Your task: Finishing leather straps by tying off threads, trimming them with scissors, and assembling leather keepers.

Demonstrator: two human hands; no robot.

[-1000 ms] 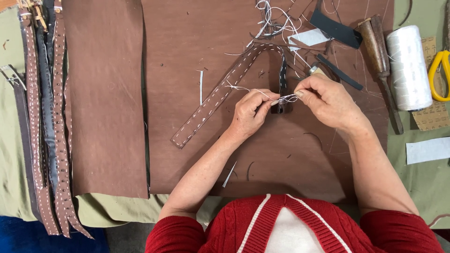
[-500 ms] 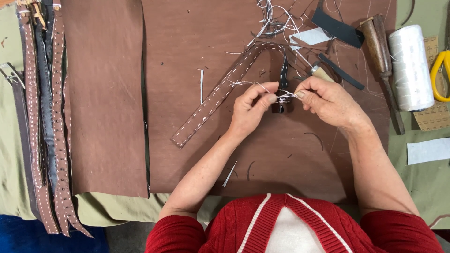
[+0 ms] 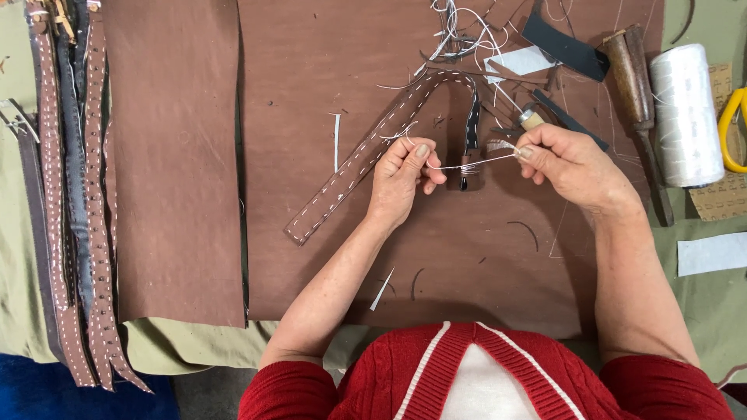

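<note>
Close to me I see my red knitted sweater with white stripes (image 3: 482,381). My two bare arms reach out over the big brown leather sheet (image 3: 311,93) that lies on the worktop with the green cloth (image 3: 716,311) on it.

My left hand (image 3: 401,175) is pinching one end of a thin white thread (image 3: 467,165). My right hand (image 3: 572,163) is pinching the other end. The thread runs tight between my hands, and it looks bunched or knotted in the middle. Right behind that spot is the dark end of the long brown leather strap with white stitches (image 3: 366,155). The strap goes up from my left hand, bends over like a hook and comes down between my hands. I think my right hand also holds a small tool with a pale wooden handle (image 3: 531,118), but I cannot see it well.

Further out is a messy pile of white thread scraps (image 3: 459,27). On my right are a brown wooden-handled awl (image 3: 632,78), a fat white spool of thread (image 3: 686,113) and yellow-handled scissors (image 3: 731,128). Far on my left lies a bunch of stitched brown leather straps (image 3: 74,194) in a row.
</note>
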